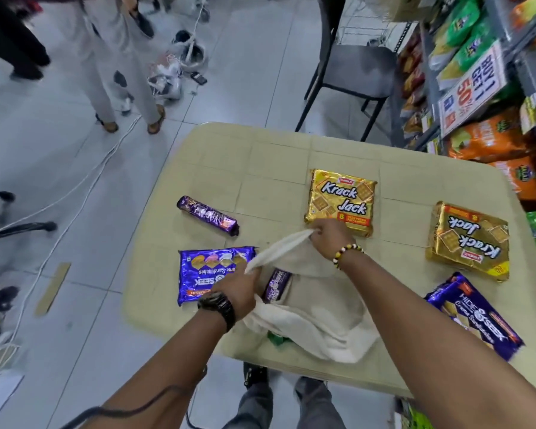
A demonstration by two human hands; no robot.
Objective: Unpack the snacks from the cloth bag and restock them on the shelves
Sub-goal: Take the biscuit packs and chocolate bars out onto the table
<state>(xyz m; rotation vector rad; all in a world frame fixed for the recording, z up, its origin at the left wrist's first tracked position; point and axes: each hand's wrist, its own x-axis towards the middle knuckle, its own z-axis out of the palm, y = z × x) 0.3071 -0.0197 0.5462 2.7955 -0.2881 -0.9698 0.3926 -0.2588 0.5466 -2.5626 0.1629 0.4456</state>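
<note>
A cream cloth bag [316, 317] lies at the near edge of the beige table [260, 156]. My right hand [328, 235] pinches the bag's handle near its far end. My left hand [240, 287] grips the bag's mouth at the left. A purple Hide & Seek pack [276, 284] pokes out of the opening, and something green [276, 339] shows under the bag. On the table lie two gold Krack Jack packs [341, 201] [468, 239], a purple roll [208, 215], a purple Hide & Seek pack [211, 275] at the left and another [474, 315] at the right.
Shelves [477, 97] packed with snack bags and a "Buy 1 Get 1" sign [471, 88] stand at the right. A dark chair [350, 69] sits beyond the table. A person's legs [121, 72], cables and bags are on the tiled floor at the left.
</note>
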